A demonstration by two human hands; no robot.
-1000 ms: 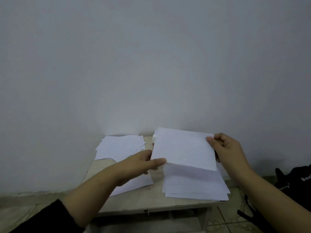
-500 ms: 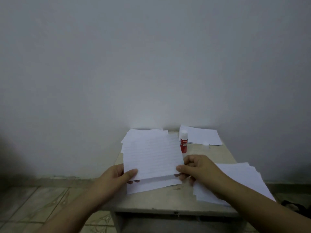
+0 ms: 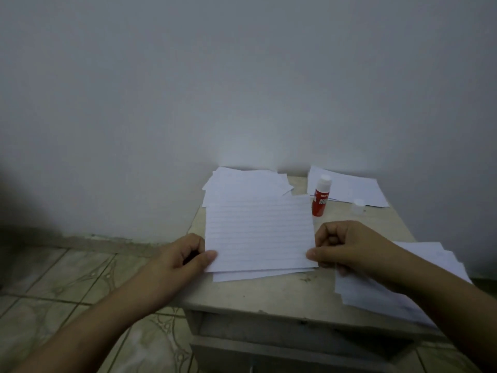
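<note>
Small pale table (image 3: 295, 294) against a bare grey wall (image 3: 242, 90). White lined sheet (image 3: 258, 235), spread over a pile of papers (image 3: 247, 181) on the table's left half. Pinched at the near corners: left hand (image 3: 174, 262) at the left, right hand (image 3: 347, 249) at the right, thumbs on top. Just beyond, upright red glue stick (image 3: 320, 196).

Sheet (image 3: 258, 235) hides lower sheets (image 3: 242, 276) (mostly); glue stick (image 3: 320, 197) lettering seems blurred.
</note>
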